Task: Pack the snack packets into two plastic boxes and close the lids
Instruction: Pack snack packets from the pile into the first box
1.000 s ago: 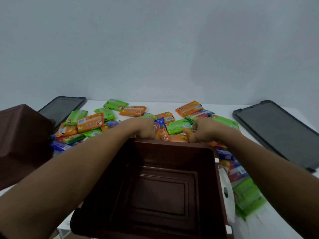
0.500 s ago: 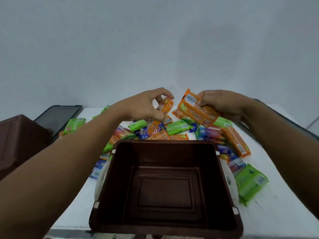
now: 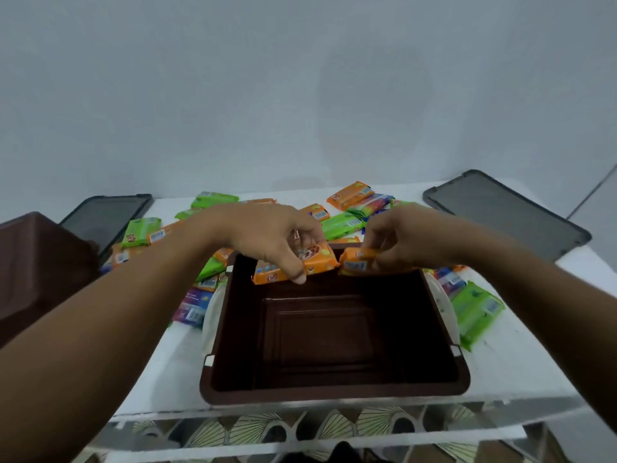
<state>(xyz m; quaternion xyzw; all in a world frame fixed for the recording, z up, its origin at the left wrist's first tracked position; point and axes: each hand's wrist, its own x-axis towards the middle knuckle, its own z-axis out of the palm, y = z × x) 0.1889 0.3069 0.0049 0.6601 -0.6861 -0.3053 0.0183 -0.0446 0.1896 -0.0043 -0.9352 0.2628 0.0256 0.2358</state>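
An open brown plastic box [image 3: 334,392] stands in front of me on the white table, with nothing inside. My left hand [image 3: 267,238] grips orange snack packets [image 3: 320,262] over the box's far edge. My right hand [image 3: 397,238] pinches another orange packet [image 3: 355,262] beside them, just above the far rim. A heap of green, orange and blue packets [image 3: 344,222] lies on the table behind and beside the box. A second brown box [image 3: 36,262] stands at the left edge.
Two dark lids lie flat on the table, one at the back left [image 3: 103,218] and one at the back right [image 3: 500,215]. A green packet [image 3: 477,309] lies right of the box. The table's front edge [image 3: 300,416] runs just below the box.
Both hands have come down from above the heap with their orange packets, now low over the far edge of the box.
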